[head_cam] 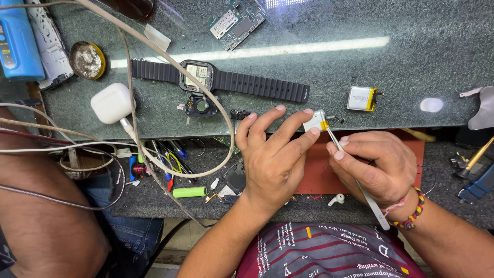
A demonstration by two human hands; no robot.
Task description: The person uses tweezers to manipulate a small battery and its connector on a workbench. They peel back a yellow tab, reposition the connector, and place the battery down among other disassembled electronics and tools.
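Observation:
My left hand (272, 154) pinches a small silver battery cell with yellow tape (315, 121) between thumb and fingers, at the near edge of the glass worktop (360, 67). My right hand (375, 167) grips metal tweezers (355, 180), whose tips touch the cell's yellow end. An opened smartwatch with a dark ribbed strap (216, 80) lies farther back, its detached back cover (200, 105) just below it. A second silver battery (362, 98) rests on the glass to the right.
A circuit board (237, 20) lies at the top. A white earbud case (112, 103), round tin (87, 60) and blue bottle (18, 41) sit left among cables. A green cylinder (189, 192) and a loose earbud (337, 199) lie near. Another person's arm (46, 226) is at left.

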